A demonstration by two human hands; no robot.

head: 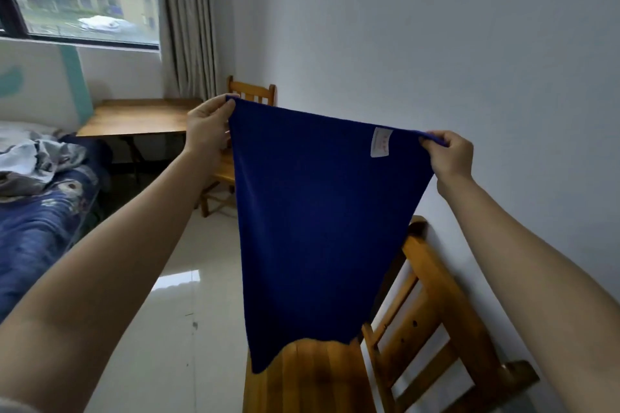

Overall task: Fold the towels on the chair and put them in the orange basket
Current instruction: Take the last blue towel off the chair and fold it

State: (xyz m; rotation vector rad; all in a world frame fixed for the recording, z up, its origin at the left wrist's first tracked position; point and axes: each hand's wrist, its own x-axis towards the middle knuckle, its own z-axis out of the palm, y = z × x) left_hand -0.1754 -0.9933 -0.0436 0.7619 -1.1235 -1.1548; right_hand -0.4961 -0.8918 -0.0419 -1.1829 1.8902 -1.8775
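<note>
Head view: thumb and fingers of the left hand (207,126) and the right hand (451,155) each pinch a top corner of the blue towel (322,228). It hangs lengthwise straight down between them, bottom edge just over the wooden chair (335,379); the orange basket is unseen.

Chair seat (312,379) partly behind the blue towel (322,228) (label (381,141) print too small)

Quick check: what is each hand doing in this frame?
Left hand: pinches the upper left corner of the towel.
Right hand: pinches the upper right corner of the same towel.
</note>
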